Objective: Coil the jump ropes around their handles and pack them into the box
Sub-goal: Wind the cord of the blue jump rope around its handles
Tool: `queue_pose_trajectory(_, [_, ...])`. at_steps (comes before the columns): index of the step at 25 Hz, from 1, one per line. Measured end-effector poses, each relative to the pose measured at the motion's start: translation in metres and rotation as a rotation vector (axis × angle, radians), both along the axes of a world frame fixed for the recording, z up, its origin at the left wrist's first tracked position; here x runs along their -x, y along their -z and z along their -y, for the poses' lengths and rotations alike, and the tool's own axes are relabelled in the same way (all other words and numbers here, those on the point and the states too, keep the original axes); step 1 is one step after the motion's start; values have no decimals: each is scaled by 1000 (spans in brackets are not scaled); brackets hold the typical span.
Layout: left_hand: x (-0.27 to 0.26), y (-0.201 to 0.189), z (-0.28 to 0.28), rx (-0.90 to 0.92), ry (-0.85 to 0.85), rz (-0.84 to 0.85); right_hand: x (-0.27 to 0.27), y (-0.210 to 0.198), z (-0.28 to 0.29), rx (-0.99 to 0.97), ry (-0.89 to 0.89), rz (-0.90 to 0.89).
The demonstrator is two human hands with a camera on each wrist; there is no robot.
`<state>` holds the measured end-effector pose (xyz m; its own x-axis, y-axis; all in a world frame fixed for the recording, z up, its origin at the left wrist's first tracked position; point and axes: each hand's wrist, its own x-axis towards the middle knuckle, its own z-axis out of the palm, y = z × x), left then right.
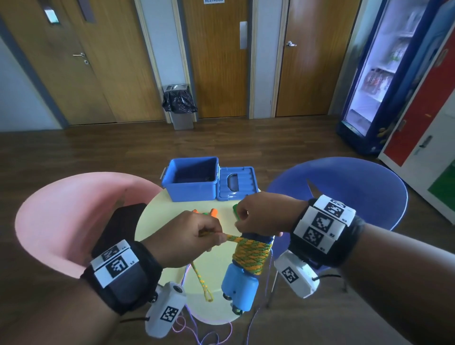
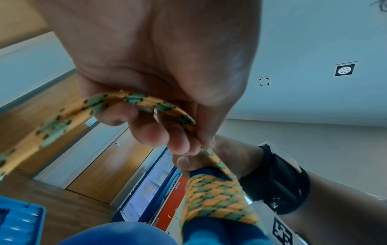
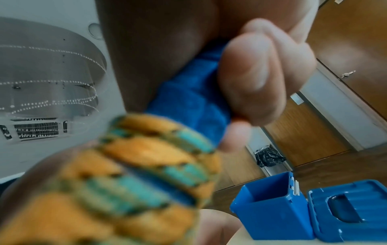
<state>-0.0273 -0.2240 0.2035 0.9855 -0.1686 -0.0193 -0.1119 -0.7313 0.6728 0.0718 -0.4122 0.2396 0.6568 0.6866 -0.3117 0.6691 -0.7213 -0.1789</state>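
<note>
Above the round pale-yellow desk [image 1: 157,219], the left hand [image 1: 194,236] is pinching the orange-and-green braided jump rope [image 1: 248,256], while the right hand [image 1: 261,216] is gripping its paired blue handles [image 1: 240,283], hiding their tops; behind, the open blue plastic box [image 1: 190,189] is sitting.

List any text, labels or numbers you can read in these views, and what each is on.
"RESTROOM": sign atop the middle door, cut off by the frame edge.
Wrist tags: small characters beside the square codes, too small to read.
Fridge bottles: labels blurred.
Box, lid, rope: no text visible.
</note>
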Motion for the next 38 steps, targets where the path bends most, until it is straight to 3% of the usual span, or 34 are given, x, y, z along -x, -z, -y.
queue_pose_trajectory(6, [-4,-1,4,245,8,-65,5,-19,10,-273,-12,-353])
queue_pose_trajectory(10, [-4,-3,14,560,30,-90,8,-24,19,-533,45,-553])
queue_pose_trajectory(14, [-10,14,28,1015,-58,-220,19,-17,17,-901,200,-700])
queue_pose_trajectory(17, [-10,21,53,1168,-333,-109,28,-11,5,-1219,370,-839])
queue_pose_trajectory(19, [-7,19,63,1279,-380,-48,32,-9,-5,-1363,503,-844])
queue_pose_trajectory(20, [-4,13,68,1257,-368,-3,32,-7,-10,-1414,566,-831])
queue_pose_trajectory(23, [-10,11,74,828,-569,239,31,-2,-21,-1485,732,-798])
queue_pose_trajectory(24, [-11,14,73,797,-549,306,30,0,-23,-1482,770,-786])
queue_pose_trajectory(25, [-10,22,70,892,-489,271,30,1,-24,-1475,791,-773])
queue_pose_trajectory(32, [3,15,63,573,-465,375,34,5,-34,-1400,822,-634])
queue_pose_trajectory(35, [3,18,57,592,-480,351,36,6,-40,-1414,821,-604])
queue_pose_trajectory(38, [12,10,53,673,-378,379,38,9,-43,-1416,822,-557])
